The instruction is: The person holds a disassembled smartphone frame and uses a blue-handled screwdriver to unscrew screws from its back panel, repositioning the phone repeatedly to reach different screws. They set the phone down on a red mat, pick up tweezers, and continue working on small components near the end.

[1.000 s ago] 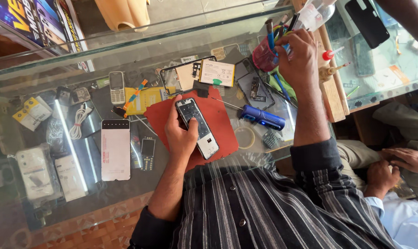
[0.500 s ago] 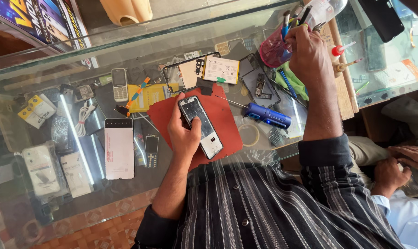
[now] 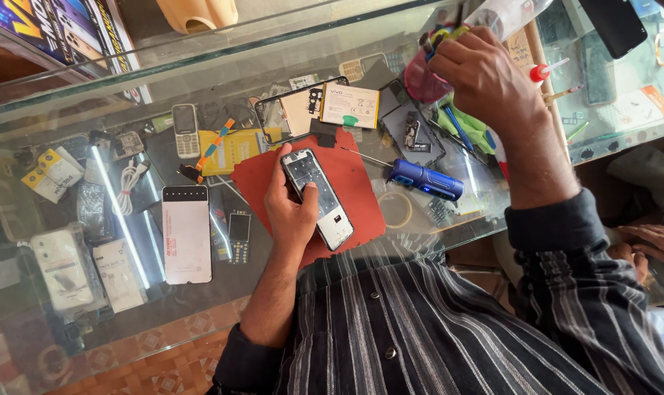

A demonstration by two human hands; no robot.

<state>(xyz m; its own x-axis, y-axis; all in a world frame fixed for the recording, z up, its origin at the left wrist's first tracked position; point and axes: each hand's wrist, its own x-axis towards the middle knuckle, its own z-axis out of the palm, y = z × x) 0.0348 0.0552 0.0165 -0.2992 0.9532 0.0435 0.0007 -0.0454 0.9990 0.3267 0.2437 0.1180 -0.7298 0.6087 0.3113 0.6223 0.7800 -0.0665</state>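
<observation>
Left hand (image 3: 291,212) wraps its fingers around an opened smartphone with bare, silvery innards (image 3: 319,197), holding it flat over the red rubber mat (image 3: 361,194) on the glass worktop (image 3: 200,80); thumb rests on the phone's near edge; right hand (image 3: 485,77) is up at the far right, fingers bunched inside a pink plastic cup of coloured tools (image 3: 419,77), though what they pinch, I cannot tell; a blue-handled screwdriver (image 3: 423,179) lies just beside the mat, its shaft pointing across the mat's top corner; beyond the mat sit a white flat battery (image 3: 350,106) and a black phone frame (image 3: 284,117); a roll of clear tape (image 3: 396,208) lies near the worktop's front edge.
</observation>
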